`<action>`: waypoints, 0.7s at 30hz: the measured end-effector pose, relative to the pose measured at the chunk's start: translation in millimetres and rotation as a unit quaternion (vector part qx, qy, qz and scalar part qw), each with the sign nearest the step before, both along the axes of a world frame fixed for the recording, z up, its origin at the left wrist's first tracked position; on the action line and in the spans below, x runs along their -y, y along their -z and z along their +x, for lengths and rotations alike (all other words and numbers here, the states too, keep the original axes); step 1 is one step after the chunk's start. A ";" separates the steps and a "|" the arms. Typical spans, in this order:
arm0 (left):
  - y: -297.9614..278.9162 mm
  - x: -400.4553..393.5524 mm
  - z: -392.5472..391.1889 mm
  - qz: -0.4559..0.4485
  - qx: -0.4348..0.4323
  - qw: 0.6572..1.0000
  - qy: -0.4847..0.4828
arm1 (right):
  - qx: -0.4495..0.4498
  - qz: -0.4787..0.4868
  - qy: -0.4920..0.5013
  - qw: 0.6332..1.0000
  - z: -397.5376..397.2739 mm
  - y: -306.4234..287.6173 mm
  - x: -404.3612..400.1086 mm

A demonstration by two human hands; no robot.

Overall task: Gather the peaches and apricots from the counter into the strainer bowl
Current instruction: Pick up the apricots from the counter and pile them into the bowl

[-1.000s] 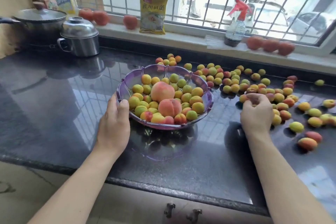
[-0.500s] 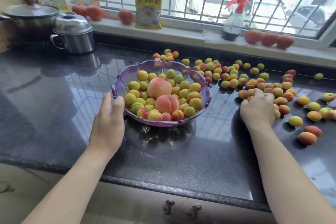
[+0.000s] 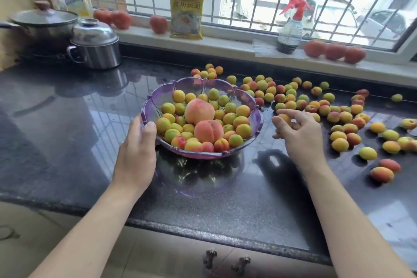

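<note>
- The purple strainer bowl [image 3: 256,117] stands on the dark worktop [image 3: 67,119], near its front edge and about midway across.
- Inside it lie two peaches: the back peach [image 3: 199,111] and the front peach [image 3: 208,131], touching each other at the middle of the heap.
- Around them the bowl is filled with small apricots [image 3: 229,118], some thirty or more; an exact count cannot be made.
- The left hand [image 3: 137,153] grips the bowl's near-left rim, thumb hooked over the edge and fingers closed beneath it.
- The right hand [image 3: 297,133] hovers just right of the bowl, above the worktop, fingers loosely curled and partly spread; one apricot [image 3: 283,118] is pinched at its fingertips.
- Loose apricots [image 3: 338,117] are scattered over the worktop behind and to the right of the bowl, well over fifty, thickest just behind the right hand.
- On the window sill [image 3: 225,44] sit six red fruits: three at the left [image 3: 121,19] and three at the right [image 3: 335,51].
- Also on the sill are one yellow packet [image 3: 186,12] and one spray bottle [image 3: 290,29] with a red trigger.
- At far left are two lidded metal pots: a wide pan [image 3: 42,23] and a smaller steel pot [image 3: 96,44].
</note>
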State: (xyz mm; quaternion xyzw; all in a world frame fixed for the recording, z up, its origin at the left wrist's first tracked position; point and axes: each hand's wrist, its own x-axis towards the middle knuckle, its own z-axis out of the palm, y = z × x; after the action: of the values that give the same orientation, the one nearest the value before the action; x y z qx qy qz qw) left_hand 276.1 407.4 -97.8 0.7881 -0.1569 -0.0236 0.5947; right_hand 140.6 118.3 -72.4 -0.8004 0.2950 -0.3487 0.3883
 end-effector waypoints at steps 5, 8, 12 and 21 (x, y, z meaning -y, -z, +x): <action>-2.5 1.1 -0.3 0.007 0.005 1.000 -0.015 | -0.033 0.005 -0.062 0.998 -0.3 -0.1 -9.1; -3.4 1.1 -1.1 0.005 0.006 1.000 -0.016 | -0.017 0.036 -0.066 0.997 -0.5 -4.5 -9.8; -4.6 0.7 -3.0 0.006 0.007 1.000 -0.010 | 0.008 0.021 -0.071 0.997 4.8 -31.8 -14.3; -6.3 0.1 -2.8 0.014 0.000 1.000 -0.012 | -0.161 -0.125 -0.163 0.965 69.1 -86.6 -9.2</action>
State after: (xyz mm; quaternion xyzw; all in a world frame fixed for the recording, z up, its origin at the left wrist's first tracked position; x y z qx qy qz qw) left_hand 273.3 407.3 -91.5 0.7980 -0.1471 -0.0186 0.5841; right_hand 209.7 127.5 14.2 -0.9255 0.1729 -0.1818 0.2838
